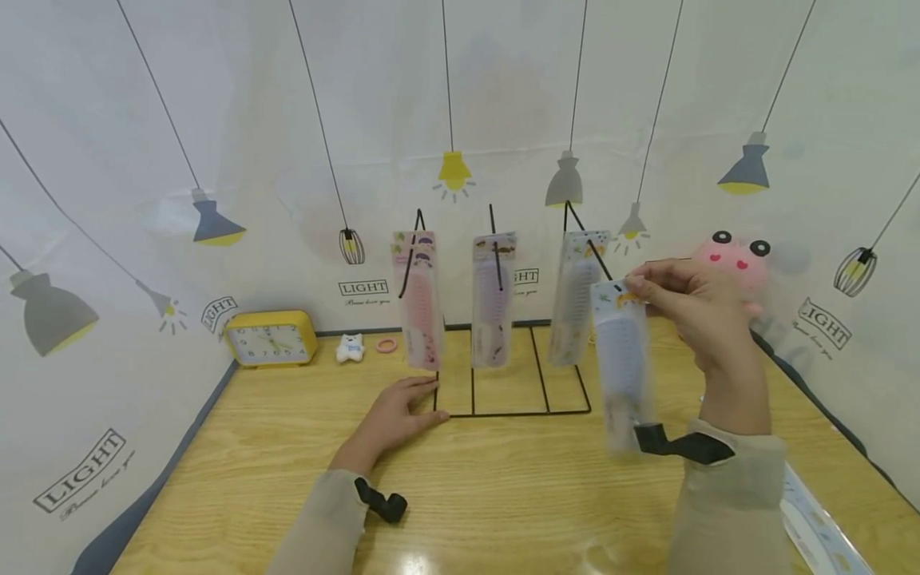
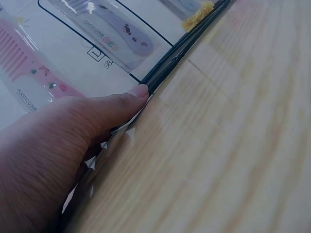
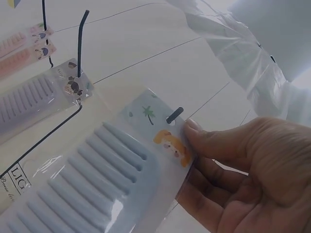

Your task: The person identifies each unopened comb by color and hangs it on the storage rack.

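My right hand (image 1: 693, 307) pinches the top corner of a packaged blue comb (image 1: 621, 363) between thumb and fingers. In the right wrist view the tip of a black hook (image 3: 175, 115) shows at the hole in the comb's card. The hook belongs to a black wire rack (image 1: 532, 414), from which pink combs (image 1: 419, 307), purple combs (image 1: 492, 307) and a greyish-blue comb (image 1: 571, 307) hang in clear packs. My left hand (image 1: 398, 411) rests at the rack's front left corner, thumb on the base wire, fingertips by the side wire.
A yellow alarm clock (image 1: 271, 339), a small white bear figure (image 1: 350, 348) and a pink ring (image 1: 386, 345) stand at the back left. A pink plush toy (image 1: 733, 263) sits behind my right hand. Another pack (image 1: 819, 519) lies at the front right. Lamp-printed cloth (image 1: 287, 160) encloses the table.
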`<move>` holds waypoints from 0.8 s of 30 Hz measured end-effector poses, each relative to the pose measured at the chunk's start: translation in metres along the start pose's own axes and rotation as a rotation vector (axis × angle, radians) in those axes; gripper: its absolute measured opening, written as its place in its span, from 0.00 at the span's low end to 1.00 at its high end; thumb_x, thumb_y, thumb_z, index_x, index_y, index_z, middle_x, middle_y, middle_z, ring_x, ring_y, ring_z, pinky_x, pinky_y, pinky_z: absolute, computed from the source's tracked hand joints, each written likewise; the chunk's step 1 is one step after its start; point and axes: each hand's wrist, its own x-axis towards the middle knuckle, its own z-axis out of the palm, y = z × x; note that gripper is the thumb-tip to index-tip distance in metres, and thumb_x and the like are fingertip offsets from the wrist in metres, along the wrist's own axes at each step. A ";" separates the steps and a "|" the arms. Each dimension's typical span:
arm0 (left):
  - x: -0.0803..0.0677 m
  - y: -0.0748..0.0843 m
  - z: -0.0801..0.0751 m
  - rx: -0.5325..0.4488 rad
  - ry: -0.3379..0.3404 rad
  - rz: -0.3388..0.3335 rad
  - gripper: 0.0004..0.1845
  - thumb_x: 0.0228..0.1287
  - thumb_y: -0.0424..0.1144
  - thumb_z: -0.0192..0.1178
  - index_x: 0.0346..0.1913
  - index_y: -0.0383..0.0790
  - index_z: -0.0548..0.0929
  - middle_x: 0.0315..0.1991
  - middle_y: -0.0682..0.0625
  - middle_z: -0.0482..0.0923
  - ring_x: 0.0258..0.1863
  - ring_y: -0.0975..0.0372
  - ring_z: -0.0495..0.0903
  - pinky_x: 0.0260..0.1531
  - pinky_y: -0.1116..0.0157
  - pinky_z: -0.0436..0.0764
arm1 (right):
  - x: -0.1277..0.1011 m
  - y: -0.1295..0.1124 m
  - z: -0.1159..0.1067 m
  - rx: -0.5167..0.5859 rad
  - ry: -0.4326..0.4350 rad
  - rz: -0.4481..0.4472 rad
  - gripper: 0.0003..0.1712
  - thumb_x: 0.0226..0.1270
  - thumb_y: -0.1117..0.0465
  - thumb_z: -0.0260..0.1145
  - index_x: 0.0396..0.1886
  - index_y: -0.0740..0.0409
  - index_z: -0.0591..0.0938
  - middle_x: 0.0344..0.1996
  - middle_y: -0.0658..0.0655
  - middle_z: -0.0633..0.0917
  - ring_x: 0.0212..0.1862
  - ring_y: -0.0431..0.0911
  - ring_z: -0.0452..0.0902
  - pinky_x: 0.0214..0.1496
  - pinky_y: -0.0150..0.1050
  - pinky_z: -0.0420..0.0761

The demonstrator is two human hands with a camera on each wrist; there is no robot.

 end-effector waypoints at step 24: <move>0.001 -0.002 0.001 0.060 0.067 0.092 0.33 0.60 0.60 0.69 0.65 0.46 0.81 0.66 0.49 0.74 0.67 0.51 0.70 0.68 0.49 0.67 | 0.014 0.018 0.025 -0.203 0.193 -0.014 0.22 0.66 0.49 0.71 0.48 0.62 0.85 0.35 0.42 0.88 0.39 0.37 0.84 0.46 0.26 0.82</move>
